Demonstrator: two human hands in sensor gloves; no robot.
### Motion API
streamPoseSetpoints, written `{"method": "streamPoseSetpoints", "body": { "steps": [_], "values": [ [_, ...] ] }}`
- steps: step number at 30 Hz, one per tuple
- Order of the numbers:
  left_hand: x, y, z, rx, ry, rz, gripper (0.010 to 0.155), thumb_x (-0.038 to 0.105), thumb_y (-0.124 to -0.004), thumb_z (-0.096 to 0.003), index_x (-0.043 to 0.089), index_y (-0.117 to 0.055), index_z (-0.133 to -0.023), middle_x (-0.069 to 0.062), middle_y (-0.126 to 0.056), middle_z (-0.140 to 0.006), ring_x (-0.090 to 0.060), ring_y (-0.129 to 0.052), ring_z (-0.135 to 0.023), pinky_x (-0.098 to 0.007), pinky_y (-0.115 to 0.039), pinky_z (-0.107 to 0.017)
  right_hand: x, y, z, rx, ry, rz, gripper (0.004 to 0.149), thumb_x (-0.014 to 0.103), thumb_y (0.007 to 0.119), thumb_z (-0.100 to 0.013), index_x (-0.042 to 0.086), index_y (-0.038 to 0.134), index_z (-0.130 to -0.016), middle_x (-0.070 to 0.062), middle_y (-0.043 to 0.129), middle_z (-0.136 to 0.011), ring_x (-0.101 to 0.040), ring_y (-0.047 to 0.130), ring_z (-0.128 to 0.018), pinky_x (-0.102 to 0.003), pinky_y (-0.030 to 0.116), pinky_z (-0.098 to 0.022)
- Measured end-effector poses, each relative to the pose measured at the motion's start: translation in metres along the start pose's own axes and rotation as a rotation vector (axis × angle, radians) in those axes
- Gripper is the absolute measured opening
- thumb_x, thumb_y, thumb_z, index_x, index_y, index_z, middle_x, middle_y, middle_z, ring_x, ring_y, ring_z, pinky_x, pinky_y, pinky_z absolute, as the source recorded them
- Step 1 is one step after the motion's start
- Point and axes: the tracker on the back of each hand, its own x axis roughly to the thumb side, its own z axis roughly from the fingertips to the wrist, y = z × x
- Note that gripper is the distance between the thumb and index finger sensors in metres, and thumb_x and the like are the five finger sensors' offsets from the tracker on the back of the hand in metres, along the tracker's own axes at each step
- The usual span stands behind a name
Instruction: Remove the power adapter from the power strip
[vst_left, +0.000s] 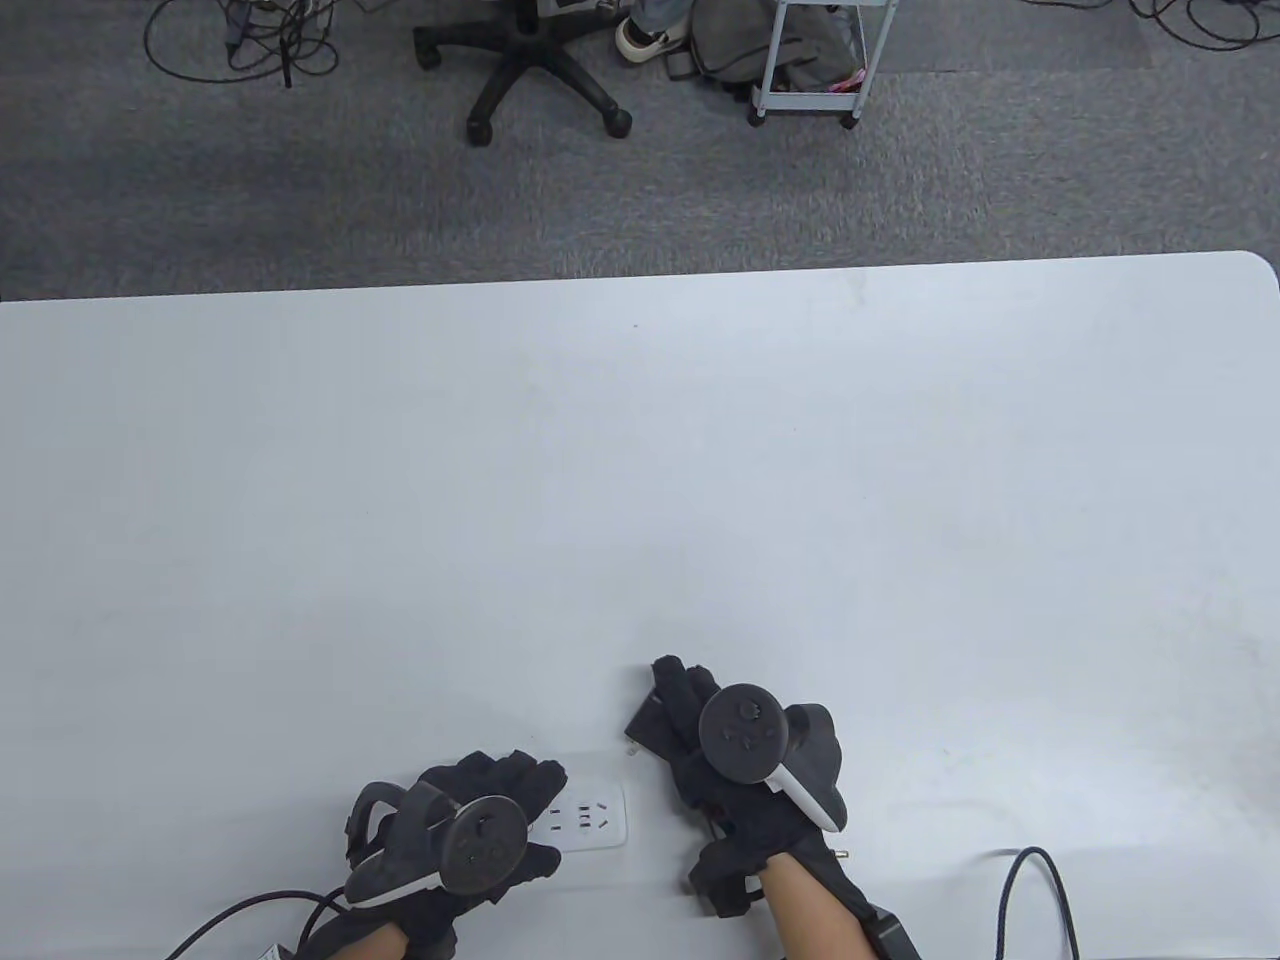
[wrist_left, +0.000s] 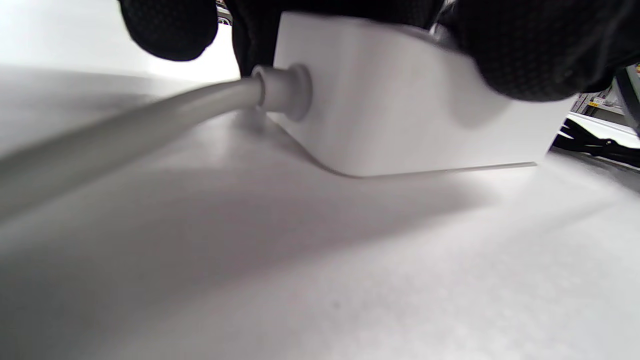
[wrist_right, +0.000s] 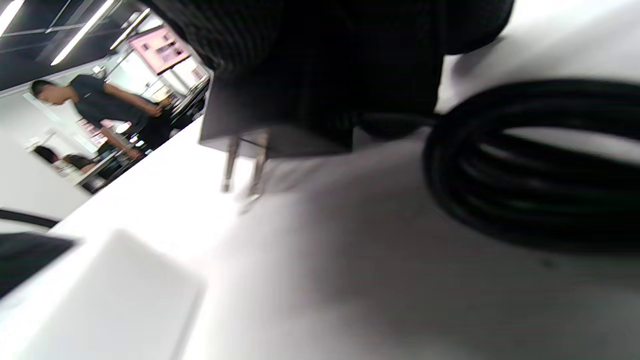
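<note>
The white power strip (vst_left: 590, 820) lies on the table near the front edge, its sockets bare. My left hand (vst_left: 470, 810) rests on its left part and holds it down; in the left wrist view the fingers (wrist_left: 525, 55) grip the strip's end (wrist_left: 400, 100) where its grey cable (wrist_left: 125, 130) leaves. My right hand (vst_left: 720, 740) grips the black power adapter (vst_left: 650, 722) to the right of the strip. In the right wrist view the adapter (wrist_right: 280, 120) hangs just above the table with both prongs (wrist_right: 245, 165) bare, clear of the strip (wrist_right: 110, 300).
The adapter's coiled black cable (wrist_right: 525, 165) lies under my right hand, and a black cable loop (vst_left: 1040, 890) lies at the table's front right. The strip's cable (vst_left: 240, 915) runs off the front edge at left. An office chair (vst_left: 530, 60) and a cart (vst_left: 810, 60) stand beyond the table.
</note>
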Motion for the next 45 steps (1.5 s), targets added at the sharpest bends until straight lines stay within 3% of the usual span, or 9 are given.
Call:
{"method": "streamPoseSetpoints", "body": {
  "steps": [4,11,15,18,24,28,34,45],
  "values": [
    [0.001,0.000,0.000,0.000,0.002,-0.004,0.075,0.059,-0.081,-0.0357,0.026,-0.066,-0.102,-0.003,-0.078,-0.103,-0.028,-0.081,-0.084,-0.053,-0.065,-0.062,0.003,0.003,0.002,-0.034,0.029,0.075,0.055,0.037,0.071,-0.047,0.029,0.059,-0.100,-0.013,0.068,-0.102,-0.024,0.087,-0.056,-0.054,0.061,-0.067],
    [0.002,0.001,0.001,0.002,0.019,-0.028,0.076,0.059,-0.080,-0.0358,0.027,-0.066,-0.102,-0.003,-0.078,-0.104,-0.028,-0.082,-0.085,-0.053,-0.066,-0.062,0.000,0.000,0.004,-0.015,-0.013,0.016,0.058,0.039,0.075,-0.044,0.029,0.060,-0.099,-0.014,0.068,-0.101,-0.026,0.088,-0.058,-0.055,0.060,-0.068],
    [0.000,0.002,0.004,0.006,0.012,-0.080,0.078,0.062,-0.079,-0.0359,0.027,-0.064,-0.104,-0.006,-0.074,-0.107,-0.030,-0.081,-0.086,-0.054,-0.064,-0.064,0.010,-0.012,0.012,-0.129,-0.119,-0.023,0.064,0.047,0.080,-0.038,0.030,0.062,-0.098,-0.011,0.073,-0.099,-0.036,0.087,-0.064,-0.056,0.058,-0.069],
    [-0.009,0.010,0.011,0.170,0.021,-0.118,0.090,0.073,-0.073,-0.0325,0.031,-0.052,-0.109,-0.006,-0.061,-0.117,-0.031,-0.076,-0.095,-0.057,-0.062,-0.068,0.018,-0.021,0.018,-0.179,-0.183,-0.061,0.074,0.051,0.081,-0.036,0.035,0.051,-0.102,-0.007,0.058,-0.110,-0.035,0.071,-0.091,-0.060,0.048,-0.073],
    [-0.038,0.029,0.026,0.277,0.154,-0.095,0.096,0.077,-0.068,-0.0335,0.037,-0.033,-0.114,-0.005,-0.032,-0.127,-0.040,-0.045,-0.115,-0.068,-0.044,-0.075,0.007,-0.035,0.024,-0.155,-0.194,0.000,0.092,0.064,0.081,-0.029,0.049,0.025,-0.101,0.005,0.021,-0.120,-0.029,0.024,-0.114,-0.062,0.017,-0.078],
    [-0.066,0.035,0.032,0.266,0.299,-0.141,0.098,0.078,-0.066,-0.0339,0.039,-0.027,-0.114,-0.005,-0.022,-0.127,-0.043,-0.031,-0.118,-0.072,-0.035,-0.075,-0.021,-0.040,0.024,-0.145,-0.131,0.044,0.098,0.068,0.080,-0.027,0.054,0.008,-0.093,0.010,0.001,-0.115,-0.021,0.001,-0.112,-0.059,0.004,-0.076],
    [-0.103,0.040,0.047,0.263,0.437,-0.056,0.099,0.079,-0.065,-0.0353,0.038,-0.022,-0.114,-0.006,-0.015,-0.126,-0.045,-0.023,-0.117,-0.074,-0.032,-0.075,-0.052,-0.044,0.020,-0.107,-0.011,0.073,0.100,0.070,0.079,-0.026,0.054,0.004,-0.089,0.013,-0.010,-0.108,-0.015,-0.010,-0.105,-0.054,-0.007,-0.072],
    [-0.116,0.033,0.049,0.214,0.478,-0.047,0.099,0.079,-0.065,-0.0358,0.037,-0.019,-0.114,-0.007,-0.008,-0.125,-0.045,-0.017,-0.116,-0.074,-0.031,-0.075,-0.050,-0.029,0.018,-0.032,0.004,0.128,0.101,0.071,0.077,-0.026,0.054,-0.002,-0.086,0.012,-0.013,-0.106,-0.015,-0.013,-0.103,-0.053,-0.008,-0.071]
  ]
}}
